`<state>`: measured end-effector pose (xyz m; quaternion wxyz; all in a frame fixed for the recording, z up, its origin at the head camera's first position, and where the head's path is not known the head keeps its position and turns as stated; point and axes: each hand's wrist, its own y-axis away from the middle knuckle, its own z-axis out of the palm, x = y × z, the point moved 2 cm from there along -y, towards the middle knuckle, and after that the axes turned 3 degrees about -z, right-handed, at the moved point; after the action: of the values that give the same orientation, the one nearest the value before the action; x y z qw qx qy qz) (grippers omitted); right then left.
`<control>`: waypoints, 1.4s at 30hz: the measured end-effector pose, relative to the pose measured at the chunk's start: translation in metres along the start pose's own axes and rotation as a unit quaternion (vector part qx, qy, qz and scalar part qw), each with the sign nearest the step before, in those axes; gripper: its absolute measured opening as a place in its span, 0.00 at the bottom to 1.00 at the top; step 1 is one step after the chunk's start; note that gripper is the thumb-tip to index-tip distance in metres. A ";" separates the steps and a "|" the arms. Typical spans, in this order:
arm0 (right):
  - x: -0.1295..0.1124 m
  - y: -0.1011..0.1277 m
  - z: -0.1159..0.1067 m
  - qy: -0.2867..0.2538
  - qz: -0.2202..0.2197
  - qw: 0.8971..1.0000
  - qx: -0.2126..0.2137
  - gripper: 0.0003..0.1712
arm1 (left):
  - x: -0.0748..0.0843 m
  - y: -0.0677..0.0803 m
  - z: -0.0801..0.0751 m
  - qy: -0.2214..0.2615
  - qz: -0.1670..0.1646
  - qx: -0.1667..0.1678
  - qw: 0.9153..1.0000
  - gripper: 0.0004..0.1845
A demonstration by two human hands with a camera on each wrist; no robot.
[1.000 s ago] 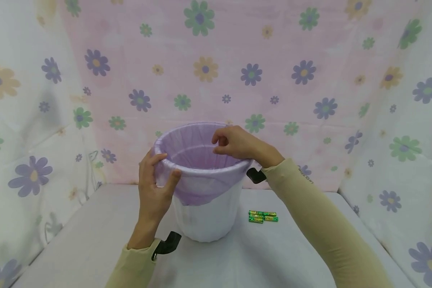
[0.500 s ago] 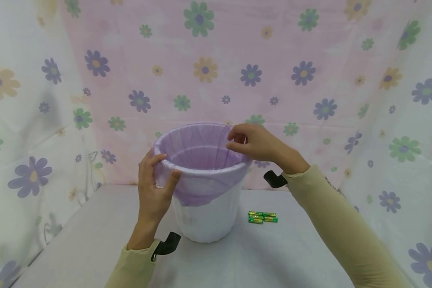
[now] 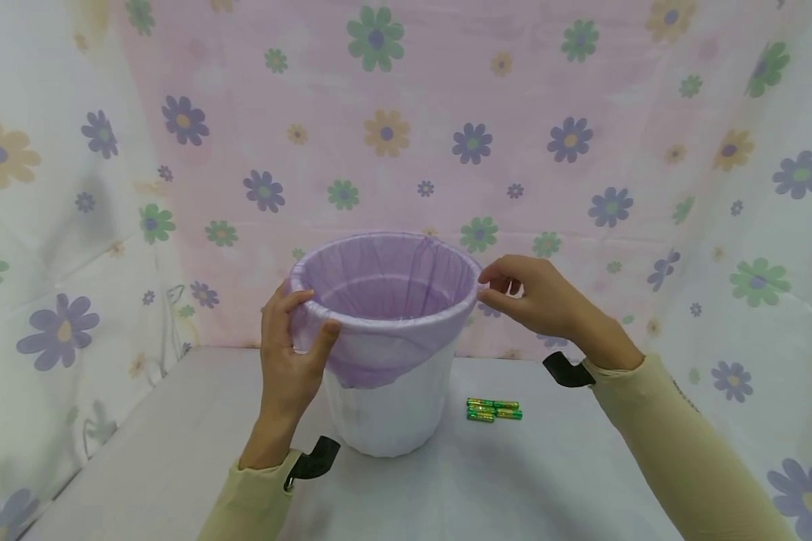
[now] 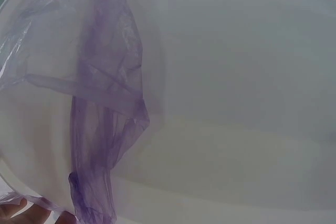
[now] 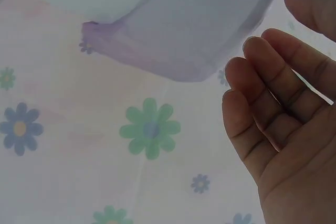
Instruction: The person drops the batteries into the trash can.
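Note:
A white trash can (image 3: 389, 421) stands upright on the table, lined with a thin purple garbage bag (image 3: 382, 353) folded down over its rim. My left hand (image 3: 287, 368) holds the can at the left of its rim, fingers over the edge and thumb on the front. A loose purple fold of the bag (image 4: 110, 77) hangs down the outside wall in the left wrist view. Just off the rim's right side is my right hand (image 3: 541, 297), fingers gently bent and holding nothing. Its fingertips (image 5: 254, 48) lie beside the bag's overhang in the right wrist view.
Several green-and-gold batteries (image 3: 494, 409) lie in a small group on the white-covered table (image 3: 555, 466), right of the can. Flowered cloth (image 3: 406, 98) encloses the back and both sides.
My right hand has moved from over the can's opening out to the right, past the rim. My left hand and the can have stayed in place.

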<state>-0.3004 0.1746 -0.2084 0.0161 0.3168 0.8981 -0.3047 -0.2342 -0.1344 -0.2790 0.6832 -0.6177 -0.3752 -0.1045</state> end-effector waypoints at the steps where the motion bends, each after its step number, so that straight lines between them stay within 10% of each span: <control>1: 0.002 0.005 0.001 -0.002 -0.001 1.000 0.005 0.09 | 0.000 0.000 0.000 0.000 -0.001 0.000 1.000 0.24; 22: 0.044 0.079 0.068 -0.041 0.067 0.997 -0.020 0.09 | 0.001 0.000 0.001 0.001 -0.008 0.001 1.000 0.24; 42: 0.068 0.115 0.151 -0.066 0.140 0.980 -0.129 0.20 | 0.000 0.000 0.000 0.004 -0.006 -0.001 1.000 0.24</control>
<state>-0.3132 0.1995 -0.4081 0.1585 0.4136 0.8736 -0.2015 -0.2343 -0.1339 -0.2790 0.6833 -0.6156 -0.3765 -0.1114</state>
